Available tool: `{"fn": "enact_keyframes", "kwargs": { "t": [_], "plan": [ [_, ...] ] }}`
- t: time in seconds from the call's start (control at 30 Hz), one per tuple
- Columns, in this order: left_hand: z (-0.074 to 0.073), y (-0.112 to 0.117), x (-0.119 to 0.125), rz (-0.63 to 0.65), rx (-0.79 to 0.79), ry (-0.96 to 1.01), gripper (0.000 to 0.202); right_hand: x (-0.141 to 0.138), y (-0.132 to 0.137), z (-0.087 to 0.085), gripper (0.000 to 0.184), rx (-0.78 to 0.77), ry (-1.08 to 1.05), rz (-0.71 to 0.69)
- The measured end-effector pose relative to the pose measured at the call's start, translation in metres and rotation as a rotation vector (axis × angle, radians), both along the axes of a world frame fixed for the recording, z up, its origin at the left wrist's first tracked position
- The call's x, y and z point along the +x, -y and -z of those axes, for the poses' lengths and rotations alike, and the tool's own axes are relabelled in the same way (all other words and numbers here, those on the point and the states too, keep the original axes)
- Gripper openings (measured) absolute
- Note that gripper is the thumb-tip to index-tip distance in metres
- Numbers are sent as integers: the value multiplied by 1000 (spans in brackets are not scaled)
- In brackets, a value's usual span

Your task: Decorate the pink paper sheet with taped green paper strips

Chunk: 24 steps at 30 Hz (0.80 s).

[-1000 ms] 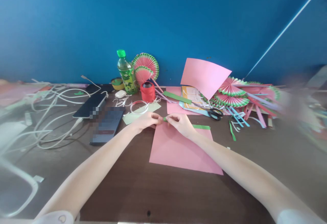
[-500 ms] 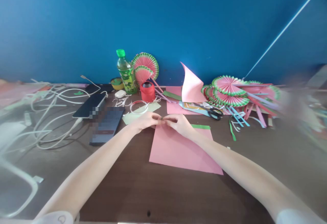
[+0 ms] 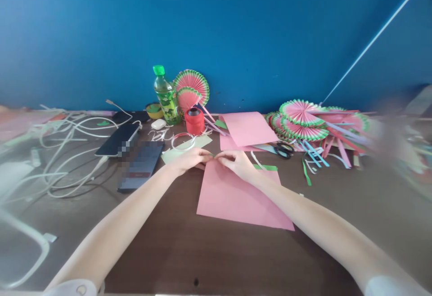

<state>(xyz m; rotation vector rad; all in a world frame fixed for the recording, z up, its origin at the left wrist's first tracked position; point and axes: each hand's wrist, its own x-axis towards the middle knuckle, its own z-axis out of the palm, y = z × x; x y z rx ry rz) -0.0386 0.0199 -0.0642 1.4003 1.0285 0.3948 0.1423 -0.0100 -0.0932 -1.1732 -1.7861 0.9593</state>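
A pink paper sheet [image 3: 243,206] lies on the dark table, with a green paper strip [image 3: 270,168] along its far edge. My left hand [image 3: 194,160] is closed in a pinch at the sheet's far left corner, where a bit of green shows at the fingertips. Close beside it, my right hand [image 3: 236,164] pinches the same edge, its wrist crossing above the sheet. The fingers hide most of that corner. A thin white strip [image 3: 257,159] sticks up just beyond the right hand.
Behind lie another pink sheet [image 3: 251,128], black-handled scissors [image 3: 284,150] and pleated watermelon-coloured paper fans [image 3: 302,118]. A green-capped bottle [image 3: 167,100], a red container [image 3: 195,121] and a tape roll [image 3: 183,141] stand left of centre. Phones [image 3: 141,165] and white cables [image 3: 74,152] spread leftward.
The loose pink sheet at the back, raised and curled before, now lies nearly flat and covers part of the scissors' surroundings. A white strip now shows by my right hand. Both hands stay almost still.
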Motion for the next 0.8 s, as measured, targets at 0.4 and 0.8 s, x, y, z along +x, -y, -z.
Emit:
{"fn": "enact_keyframes", "kwargs": {
  "t": [0.4, 0.8],
  "plan": [
    [0, -1, -2, -29, 3, 11, 19, -2, -5, 6, 13, 217, 164, 149],
    [4, 1, 3, -101, 131, -103, 20, 0, -7, 4, 20, 109, 167, 107]
  ]
}}
